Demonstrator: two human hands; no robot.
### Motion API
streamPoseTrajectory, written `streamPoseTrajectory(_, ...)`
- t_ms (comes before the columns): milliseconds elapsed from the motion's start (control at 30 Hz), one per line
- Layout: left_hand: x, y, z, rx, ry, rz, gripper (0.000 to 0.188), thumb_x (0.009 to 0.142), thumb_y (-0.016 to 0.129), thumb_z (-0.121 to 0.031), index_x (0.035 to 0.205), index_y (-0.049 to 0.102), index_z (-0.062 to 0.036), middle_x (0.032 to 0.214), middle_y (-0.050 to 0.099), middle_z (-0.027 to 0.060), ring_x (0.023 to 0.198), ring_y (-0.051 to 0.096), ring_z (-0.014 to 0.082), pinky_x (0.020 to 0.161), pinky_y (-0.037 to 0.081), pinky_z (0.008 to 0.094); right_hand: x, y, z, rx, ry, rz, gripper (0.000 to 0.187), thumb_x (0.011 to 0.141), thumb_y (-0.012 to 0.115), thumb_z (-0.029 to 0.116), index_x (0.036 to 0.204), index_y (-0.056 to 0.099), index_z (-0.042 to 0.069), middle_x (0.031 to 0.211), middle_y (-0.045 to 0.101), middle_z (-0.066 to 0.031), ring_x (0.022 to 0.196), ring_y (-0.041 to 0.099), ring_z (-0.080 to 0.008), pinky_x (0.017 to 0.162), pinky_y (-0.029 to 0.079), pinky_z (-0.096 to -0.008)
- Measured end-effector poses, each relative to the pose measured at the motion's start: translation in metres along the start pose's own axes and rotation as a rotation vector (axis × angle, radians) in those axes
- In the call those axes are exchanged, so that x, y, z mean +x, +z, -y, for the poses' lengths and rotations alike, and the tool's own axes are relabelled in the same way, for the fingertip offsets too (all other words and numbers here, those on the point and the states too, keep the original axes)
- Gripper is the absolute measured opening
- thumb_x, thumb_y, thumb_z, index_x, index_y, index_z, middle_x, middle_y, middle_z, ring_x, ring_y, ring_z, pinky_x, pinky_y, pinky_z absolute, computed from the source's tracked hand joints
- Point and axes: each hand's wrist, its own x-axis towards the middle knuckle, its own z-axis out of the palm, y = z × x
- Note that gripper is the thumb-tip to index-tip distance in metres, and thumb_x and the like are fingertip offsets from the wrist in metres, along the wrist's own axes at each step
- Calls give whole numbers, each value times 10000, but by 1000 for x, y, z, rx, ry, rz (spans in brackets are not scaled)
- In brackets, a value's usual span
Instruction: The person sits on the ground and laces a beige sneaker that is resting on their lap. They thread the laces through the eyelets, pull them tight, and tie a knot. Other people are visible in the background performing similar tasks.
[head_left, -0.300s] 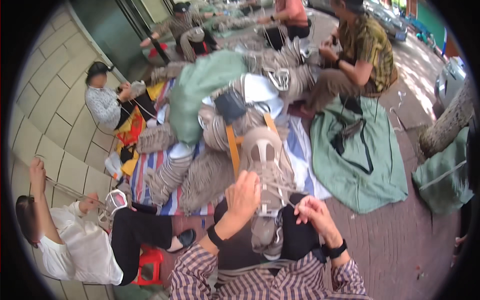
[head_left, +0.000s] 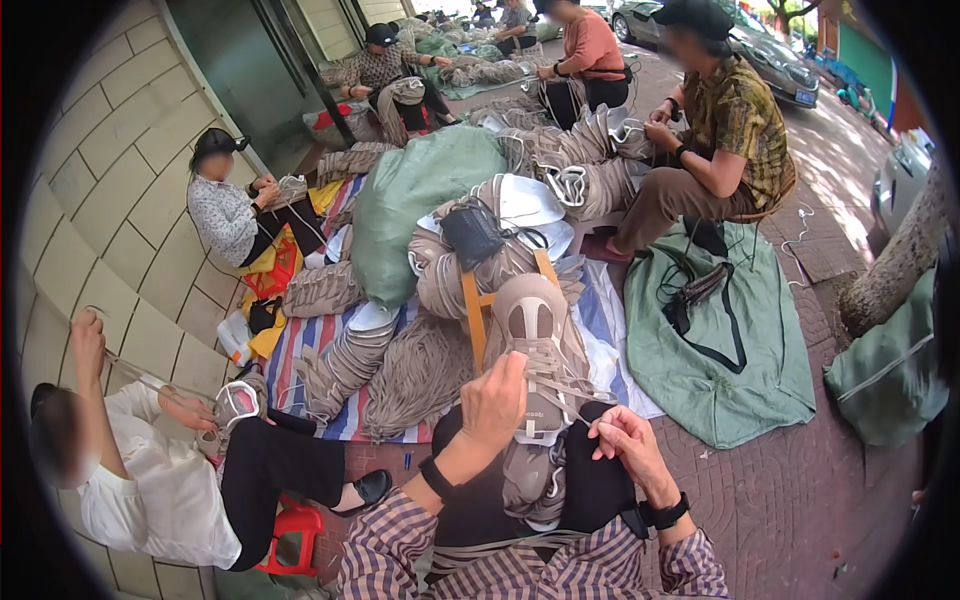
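A beige-grey sneaker upper (head_left: pixel 536 318) lies toe away from me above my lap, with pale shoelaces (head_left: pixel 566 384) crossing its front. At its left edge my left hand (head_left: pixel 492 402) is closed in a pinch beside the laces; a strand seems to run from its fingertips, which are partly hidden. My right hand (head_left: pixel 630 446) is closed on a shoelace at the right, thumb against fingers, and the strand slants from there to the upper. Another beige piece (head_left: pixel 534 472) rests on my lap below the upper. A yellow-orange frame (head_left: pixel 474 316) stands behind it.
Stacks of shoe uppers (head_left: pixel 345 360) and a green sack (head_left: pixel 420 205) lie on a striped sheet (head_left: pixel 290 385) ahead. A green cloth (head_left: pixel 730 390) with a belt bag is at right. A person in white (head_left: pixel 165 480) pulls a lace close at left; several others sit around the pile.
My head view has shifted, so more of the far scene shows. My left hand has moved slightly right and down relative to the upper; the right hand keeps its pinch.
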Motion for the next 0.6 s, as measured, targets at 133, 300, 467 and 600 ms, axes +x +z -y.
streamPoseTrajectory(133,9,-7,14,151,95,-97,125,858,556,-33,977,591,-52,784,584,97,683,642,280,571,507,382,-4,-4,2,53,-10,-22,143,947,614,156,954,547,31,896,628,-81,617,515,-75,637,544,-275)
streamPoseTrajectory(300,-7,-16,26,-113,-197,58,118,869,550,-62,953,633,-52,817,662,149,734,666,320,637,511,418,-25,-34,14,94,19,-67,159,917,653,186,928,567,52,886,629,-76,650,545,-99,643,522,-274)
streamPoseTrajectory(467,-6,-17,23,-367,-407,-1,119,870,627,-157,900,664,-47,786,674,146,733,668,307,668,501,397,-42,-37,36,-114,92,-45,201,925,647,233,916,569,48,903,646,-62,672,557,-98,652,466,-231)
streamPoseTrajectory(600,0,-15,5,-95,-327,165,107,832,658,-164,878,638,-69,798,617,96,701,645,304,633,490,409,-40,-24,18,-231,191,-51,179,925,645,230,927,575,64,908,653,-52,677,563,-91,641,457,-219)
